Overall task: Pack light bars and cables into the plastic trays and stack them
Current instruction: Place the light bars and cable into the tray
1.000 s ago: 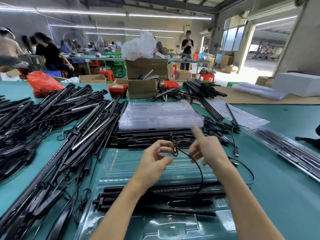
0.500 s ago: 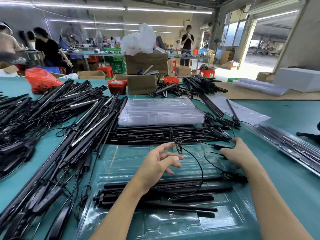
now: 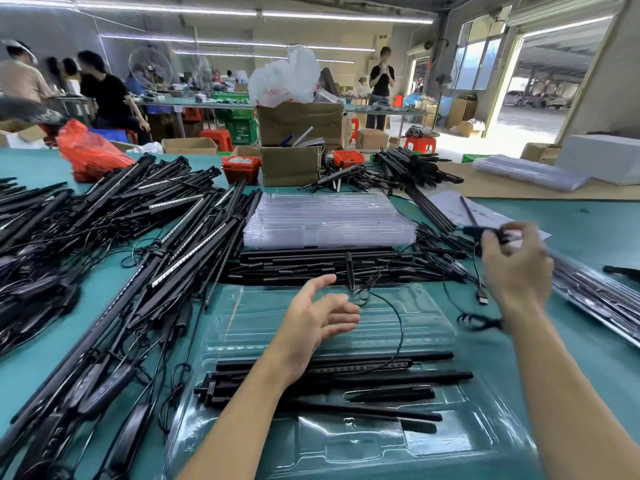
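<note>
A clear plastic tray (image 3: 263,320) lies on the green table in front of me, with black light bars (image 3: 346,377) laid across its near half. My left hand (image 3: 318,320) hovers over the tray's middle, fingers relaxed and holding nothing. A thin black cable (image 3: 398,320) curves from the bars up toward a small coil beside that hand. My right hand (image 3: 516,268) is raised at the right and grips a black cable piece (image 3: 485,232); its USB plug (image 3: 482,297) dangles below.
A stack of empty clear trays (image 3: 329,220) sits beyond a row of black bars (image 3: 329,266). Heaps of light bars and cables (image 3: 121,237) fill the left side. A packed tray (image 3: 595,296) lies at the right. Cardboard boxes (image 3: 291,164) stand behind, people farther back.
My right hand has lifted off the table to the right, raising the black cable piece with its plug hanging. My left hand let go of the coil and opened over the tray.
</note>
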`<action>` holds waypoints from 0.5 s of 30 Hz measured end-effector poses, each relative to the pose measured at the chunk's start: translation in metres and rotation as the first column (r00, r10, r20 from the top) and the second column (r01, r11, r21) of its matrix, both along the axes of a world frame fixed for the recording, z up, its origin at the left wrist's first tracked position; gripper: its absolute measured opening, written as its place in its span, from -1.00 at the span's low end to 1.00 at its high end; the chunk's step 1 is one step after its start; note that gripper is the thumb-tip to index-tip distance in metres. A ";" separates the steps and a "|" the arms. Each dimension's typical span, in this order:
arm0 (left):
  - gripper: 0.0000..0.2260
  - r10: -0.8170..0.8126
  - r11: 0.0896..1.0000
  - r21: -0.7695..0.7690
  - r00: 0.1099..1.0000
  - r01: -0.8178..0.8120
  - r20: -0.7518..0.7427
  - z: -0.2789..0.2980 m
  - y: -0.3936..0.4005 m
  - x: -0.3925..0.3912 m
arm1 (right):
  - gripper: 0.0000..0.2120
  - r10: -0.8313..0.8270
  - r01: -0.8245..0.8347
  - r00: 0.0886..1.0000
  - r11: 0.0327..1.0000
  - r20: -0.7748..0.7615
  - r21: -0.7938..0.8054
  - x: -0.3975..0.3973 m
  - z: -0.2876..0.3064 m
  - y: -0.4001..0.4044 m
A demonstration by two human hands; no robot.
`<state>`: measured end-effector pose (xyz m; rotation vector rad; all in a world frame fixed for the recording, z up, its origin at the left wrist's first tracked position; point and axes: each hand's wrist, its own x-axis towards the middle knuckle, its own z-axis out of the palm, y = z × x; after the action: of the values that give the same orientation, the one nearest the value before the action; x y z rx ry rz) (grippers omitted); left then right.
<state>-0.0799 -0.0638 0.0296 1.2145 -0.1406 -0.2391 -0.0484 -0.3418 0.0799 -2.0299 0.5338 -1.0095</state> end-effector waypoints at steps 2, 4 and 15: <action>-0.64 0.039 0.997 -0.069 0.999 -0.042 -0.035 0.001 0.002 0.001 | -0.82 0.069 -0.064 0.966 0.998 0.248 -0.029 0.000 0.027 0.009; -0.63 0.044 0.994 -0.097 0.998 -0.049 -0.047 0.002 0.003 0.001 | -0.90 0.152 -0.163 0.876 0.987 0.457 -0.015 -0.003 0.053 0.018; -0.57 0.001 0.998 -0.061 1.000 -0.001 0.000 0.004 0.009 -0.003 | -0.69 0.323 -0.528 0.650 0.843 0.688 0.104 -0.023 0.027 0.095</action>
<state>-0.0826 -0.0549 0.0339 1.1543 -0.1464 -0.2319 -0.0718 -0.2466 0.1071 -1.3031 -0.1780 -1.1568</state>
